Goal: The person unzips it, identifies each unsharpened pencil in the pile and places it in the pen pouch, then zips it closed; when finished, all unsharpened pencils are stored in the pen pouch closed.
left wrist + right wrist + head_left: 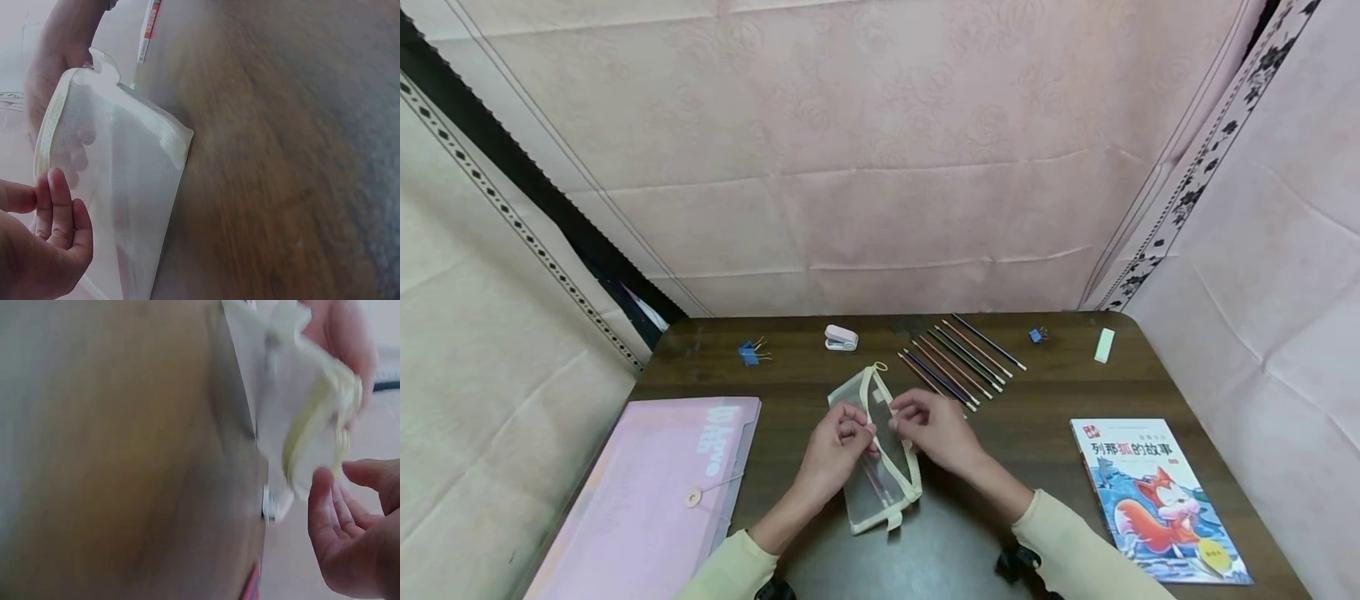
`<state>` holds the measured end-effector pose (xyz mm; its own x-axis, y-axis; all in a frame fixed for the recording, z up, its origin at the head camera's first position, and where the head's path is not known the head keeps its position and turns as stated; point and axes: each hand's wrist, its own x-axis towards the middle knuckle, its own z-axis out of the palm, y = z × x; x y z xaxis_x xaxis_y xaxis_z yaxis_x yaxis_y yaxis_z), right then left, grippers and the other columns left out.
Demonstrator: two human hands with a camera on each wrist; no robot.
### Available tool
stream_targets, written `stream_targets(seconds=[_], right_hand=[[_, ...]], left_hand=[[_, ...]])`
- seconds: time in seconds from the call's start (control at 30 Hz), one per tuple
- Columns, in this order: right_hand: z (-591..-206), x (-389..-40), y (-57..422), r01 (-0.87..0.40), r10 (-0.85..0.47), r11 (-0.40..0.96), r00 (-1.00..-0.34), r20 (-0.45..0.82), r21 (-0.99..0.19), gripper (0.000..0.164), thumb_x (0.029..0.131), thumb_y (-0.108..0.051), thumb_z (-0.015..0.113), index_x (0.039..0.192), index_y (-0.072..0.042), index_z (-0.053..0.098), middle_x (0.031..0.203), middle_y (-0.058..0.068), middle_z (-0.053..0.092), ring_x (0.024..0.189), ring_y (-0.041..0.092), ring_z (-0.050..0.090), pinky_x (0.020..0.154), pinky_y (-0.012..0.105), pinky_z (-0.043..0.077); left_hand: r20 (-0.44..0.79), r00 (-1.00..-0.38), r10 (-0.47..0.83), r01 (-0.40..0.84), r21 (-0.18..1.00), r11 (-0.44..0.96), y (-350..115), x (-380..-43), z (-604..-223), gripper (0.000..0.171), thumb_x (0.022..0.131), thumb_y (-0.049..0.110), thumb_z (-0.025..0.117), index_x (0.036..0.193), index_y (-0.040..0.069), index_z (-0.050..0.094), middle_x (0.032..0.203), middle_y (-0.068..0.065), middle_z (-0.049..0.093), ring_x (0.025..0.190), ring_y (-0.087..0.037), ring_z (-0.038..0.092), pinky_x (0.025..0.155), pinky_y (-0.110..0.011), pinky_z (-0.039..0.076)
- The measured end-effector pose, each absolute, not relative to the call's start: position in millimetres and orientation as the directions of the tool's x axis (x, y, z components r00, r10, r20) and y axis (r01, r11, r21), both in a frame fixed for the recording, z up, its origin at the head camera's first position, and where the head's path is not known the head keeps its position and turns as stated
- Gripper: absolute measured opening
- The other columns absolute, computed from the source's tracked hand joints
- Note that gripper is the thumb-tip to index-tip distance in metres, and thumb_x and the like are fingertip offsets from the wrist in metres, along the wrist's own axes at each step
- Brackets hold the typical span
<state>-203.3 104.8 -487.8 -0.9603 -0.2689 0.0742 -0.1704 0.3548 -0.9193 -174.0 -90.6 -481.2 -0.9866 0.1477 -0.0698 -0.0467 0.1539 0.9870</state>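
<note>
A see-through mesh zip pouch (868, 500) with cream edging is held up over the middle of the table, its zipped side parted. At its left edge, my left hand (838, 446) pinches the edging between thumb and fingertips; the left wrist view shows this hand (47, 244) against the mesh (144, 175). My right hand (942, 429) grips the opposite edge with thumb and fingers. Blur in the right wrist view softens the pouch edging (306, 425) beside the right fingertips (322, 478). Something slim and reddish shows faintly through the mesh.
Several pencils (958, 358) lie in a slanted row behind the pouch. Along the back are a blue binder clip (749, 353), a stapler (841, 337), a smaller blue clip (1037, 335) and a pale green eraser (1104, 345). A pink folder (647, 492) lies left, a book (1161, 500) right.
</note>
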Motion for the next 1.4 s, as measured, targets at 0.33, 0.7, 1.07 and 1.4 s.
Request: stream_targets(seconds=[0.33, 0.7, 1.07, 1.4], right_hand=[[-498, -276, 185, -0.17, -0.196, 0.207, -0.972, 0.13, -0.963, 0.033, 0.089, -0.017, 0.069, 0.118, -0.006, 0.061, 0.103, 0.023, 0.067, 0.086, 0.039, 0.066, 0.067, 0.049, 0.056], [-511, -299, 227, -0.235, -0.226, 0.643, -0.967, 0.113, -0.729, 0.025, 0.085, -0.011, 0.072, 0.109, -0.009, 0.068, 0.092, 0.004, 0.071, 0.081, 0.014, 0.066, 0.073, 0.029, 0.052], [-519, -302, 224, -0.252, -0.277, 0.689, -0.958, 0.074, -0.68, 0.024, 0.082, -0.005, 0.073, 0.105, -0.009, 0.068, 0.086, 0.002, 0.069, 0.077, 0.012, 0.064, 0.066, 0.026, 0.051], [-521, -302, 221, -0.341, -0.315, 0.723, -0.937, 0.153, -0.6, 0.023, 0.08, -0.003, 0.074, 0.102, -0.007, 0.069, 0.083, 0.002, 0.069, 0.074, 0.011, 0.063, 0.068, 0.027, 0.051]], left_hand=[[-0.049, -0.992, 0.116, -0.029, 0.984, 0.174, -96, -177, -490, 0.018, 0.091, 0.018, 0.065, 0.1, 0.009, 0.052, 0.074, -0.014, 0.067, 0.07, -0.025, 0.07, 0.072, -0.035, 0.055], [-0.053, -0.987, 0.154, -0.029, 0.987, 0.156, -95, -174, -494, 0.019, 0.092, 0.015, 0.064, 0.102, 0.006, 0.051, 0.075, -0.014, 0.067, 0.071, -0.025, 0.07, 0.079, -0.042, 0.056], [-0.059, -0.988, 0.143, -0.04, 0.99, 0.133, -94, -175, -489, 0.021, 0.091, 0.016, 0.065, 0.102, 0.004, 0.052, 0.076, -0.018, 0.066, 0.071, -0.029, 0.07, 0.078, -0.041, 0.056], [-0.067, -0.988, 0.14, -0.048, 0.989, 0.137, -94, -175, -490, 0.02, 0.091, 0.014, 0.065, 0.102, 0.005, 0.052, 0.075, -0.018, 0.066, 0.069, -0.025, 0.069, 0.076, -0.041, 0.056]])
